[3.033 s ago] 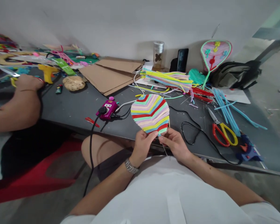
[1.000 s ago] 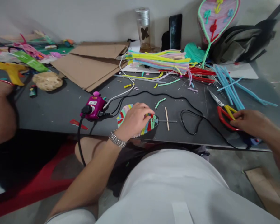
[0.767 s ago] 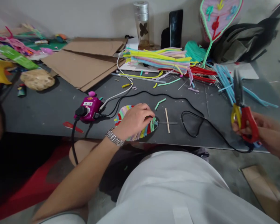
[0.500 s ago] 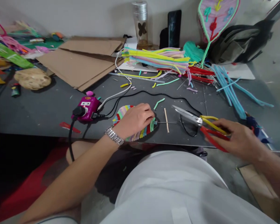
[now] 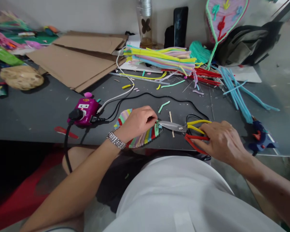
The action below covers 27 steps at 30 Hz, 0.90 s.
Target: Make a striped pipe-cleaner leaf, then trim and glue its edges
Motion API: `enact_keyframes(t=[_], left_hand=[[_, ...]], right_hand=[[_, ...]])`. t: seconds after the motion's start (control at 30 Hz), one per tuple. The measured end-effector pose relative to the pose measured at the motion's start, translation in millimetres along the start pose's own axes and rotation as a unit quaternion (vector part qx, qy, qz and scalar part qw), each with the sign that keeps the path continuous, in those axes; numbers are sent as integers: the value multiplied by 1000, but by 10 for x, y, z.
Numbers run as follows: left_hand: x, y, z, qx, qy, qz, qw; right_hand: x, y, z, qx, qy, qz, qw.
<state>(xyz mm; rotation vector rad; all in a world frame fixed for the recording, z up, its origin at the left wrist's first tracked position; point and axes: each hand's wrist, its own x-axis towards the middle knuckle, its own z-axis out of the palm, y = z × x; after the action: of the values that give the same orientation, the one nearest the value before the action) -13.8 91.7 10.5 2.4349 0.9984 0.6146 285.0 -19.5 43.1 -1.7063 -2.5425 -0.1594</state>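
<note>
On the table's front edge lies a leaf-shaped piece of striped, many-coloured pipe cleaners (image 5: pixel 145 138). My left hand (image 5: pixel 139 120) rests over it, thumb and fingers pinched at a green pipe cleaner end (image 5: pixel 157 124) on its right side. My right hand (image 5: pixel 223 141) grips scissors (image 5: pixel 177 127) with yellow and red handles. Their blades look nearly closed, and the tips reach the green end beside my left fingers. A thin wooden stick (image 5: pixel 170 116) lies partly beneath the blades. Above them is a short, bent green pipe cleaner scrap (image 5: pixel 163 105).
A purple power adapter (image 5: pixel 87 111) with cables stands left. Behind are cardboard sheets (image 5: pixel 74 64), a pipe cleaner bundle (image 5: pixel 161 58), a bottle (image 5: pixel 145 25) and a phone (image 5: pixel 180 27). Blue pipe cleaners (image 5: pixel 239 93) and a blue glue gun (image 5: pixel 261 138) lie right.
My right hand has brought the scissors left to the green end, and their blades have closed further. My left fingers have shifted slightly and pinch near the tip.
</note>
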Motion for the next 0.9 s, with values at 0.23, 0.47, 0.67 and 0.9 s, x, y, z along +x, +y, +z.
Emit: enact_keyframes(t=[0.23, 0.47, 0.67, 0.9], left_hand=[[-3, 20, -15, 4, -18, 0, 1000], [-23, 29, 20, 58, -21, 32, 998], [-2, 37, 37, 72, -27, 29, 997], [32, 13, -14, -92, 63, -68, 991]], right_hand=[[44, -32, 32, -10, 5, -7, 1000], [68, -25, 43, -19, -23, -51, 998], [118, -18, 58, -20, -118, -60, 991], [76, 105, 16, -20, -105, -10, 994]])
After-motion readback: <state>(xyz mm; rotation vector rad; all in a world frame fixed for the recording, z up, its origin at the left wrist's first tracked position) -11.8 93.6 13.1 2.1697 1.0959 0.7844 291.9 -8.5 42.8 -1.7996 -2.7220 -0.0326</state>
